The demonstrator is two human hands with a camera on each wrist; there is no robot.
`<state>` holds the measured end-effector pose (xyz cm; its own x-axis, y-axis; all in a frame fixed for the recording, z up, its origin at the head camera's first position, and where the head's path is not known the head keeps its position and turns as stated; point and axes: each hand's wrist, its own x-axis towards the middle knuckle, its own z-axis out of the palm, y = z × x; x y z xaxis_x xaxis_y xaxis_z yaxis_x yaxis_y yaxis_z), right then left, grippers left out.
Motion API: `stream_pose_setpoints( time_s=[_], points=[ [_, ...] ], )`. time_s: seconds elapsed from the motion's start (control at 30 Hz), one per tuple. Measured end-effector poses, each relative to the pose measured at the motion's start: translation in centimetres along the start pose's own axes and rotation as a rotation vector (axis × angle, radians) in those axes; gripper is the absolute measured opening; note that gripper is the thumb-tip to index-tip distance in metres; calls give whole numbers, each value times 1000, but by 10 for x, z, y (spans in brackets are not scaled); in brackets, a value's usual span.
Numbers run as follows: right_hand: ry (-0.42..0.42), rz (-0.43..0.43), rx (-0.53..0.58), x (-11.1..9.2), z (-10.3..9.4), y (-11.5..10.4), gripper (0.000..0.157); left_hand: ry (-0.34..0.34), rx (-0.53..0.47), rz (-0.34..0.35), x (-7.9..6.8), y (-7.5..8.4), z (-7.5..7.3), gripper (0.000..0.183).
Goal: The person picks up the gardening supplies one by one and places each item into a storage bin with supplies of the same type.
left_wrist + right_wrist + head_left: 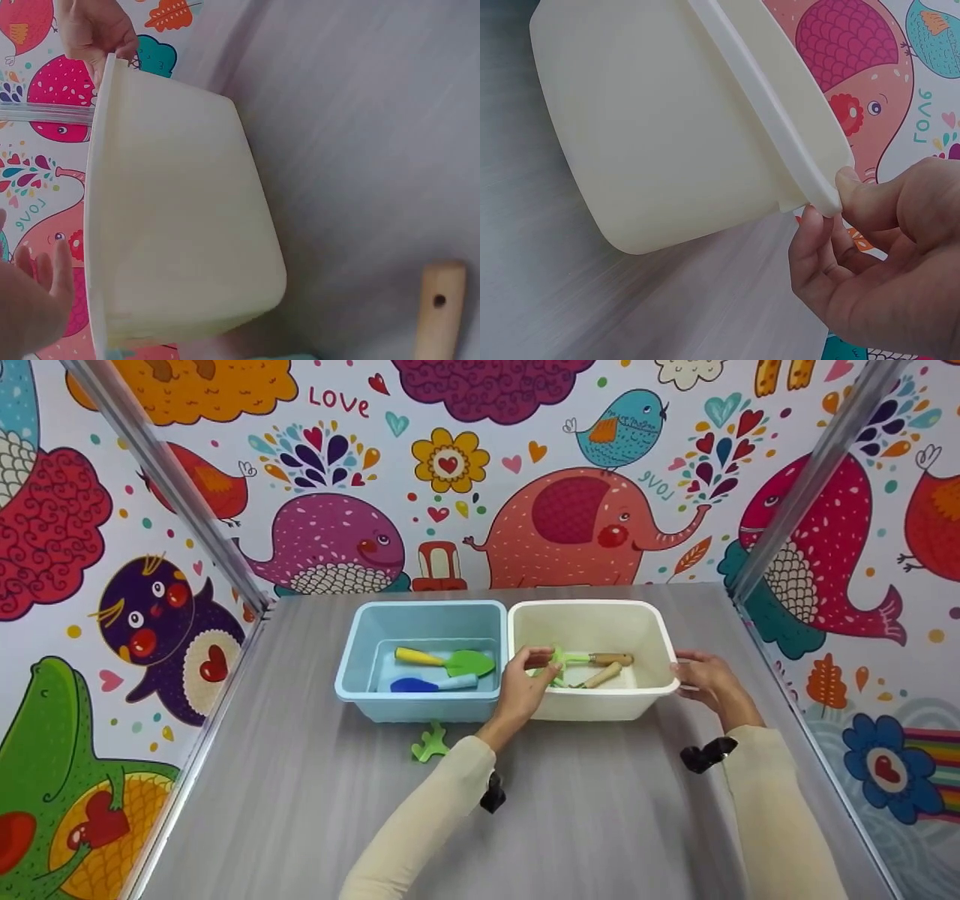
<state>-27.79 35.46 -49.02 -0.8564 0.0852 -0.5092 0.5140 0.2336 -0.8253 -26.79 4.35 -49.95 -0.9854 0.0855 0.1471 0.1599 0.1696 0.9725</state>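
A cream bin (592, 705) stands on the table, tilted in neither direction. Its right rim is pinched between thumb and fingers of my right hand (885, 255). Over the bin's front left part is my left hand (523, 679), fingers apart and loosely bent, with nothing visibly held in the left wrist view. Behind those fingers shows a green rake head (559, 656), its wooden handle (611, 658) lying in the bin. A second wooden handle (602, 675) lies beside it; its tool end is partly hidden.
A light blue bin (420, 709) adjoins on the left, holding a green trowel (469, 663) with a yellow handle and a blue trowel (415, 685). On the table before it lies a green rake head (430, 742); a wooden handle (441, 307) appears in the left wrist view. Patterned walls enclose the table.
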Motion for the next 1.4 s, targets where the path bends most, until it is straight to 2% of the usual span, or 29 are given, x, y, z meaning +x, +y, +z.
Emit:
stream_pose_setpoints(
  time_s=[0.37,0.6,0.77,0.97,1.03,1.23,1.4],
  points=[
    [-7,-20,30,0,-2,1,70,-134,5,37,-17,-11,-21,25],
    [0,-36,14,-1,-2,1,70,-219,102,99,-26,-19,-33,22],
    [11,-12,-11,0,-1,1,69,-285,186,105,-34,-23,-41,19],
    [5,-19,-14,0,0,2,73,-354,210,131,-44,-31,-52,22],
    [0,-26,-6,0,0,3,73,-364,253,150,-47,-34,-56,22],
    [-3,-36,10,0,0,3,76,-404,467,181,-57,-46,-69,24],
    [-18,-54,23,0,-1,3,70,-441,580,211,-65,-55,-77,26]
  ],
)
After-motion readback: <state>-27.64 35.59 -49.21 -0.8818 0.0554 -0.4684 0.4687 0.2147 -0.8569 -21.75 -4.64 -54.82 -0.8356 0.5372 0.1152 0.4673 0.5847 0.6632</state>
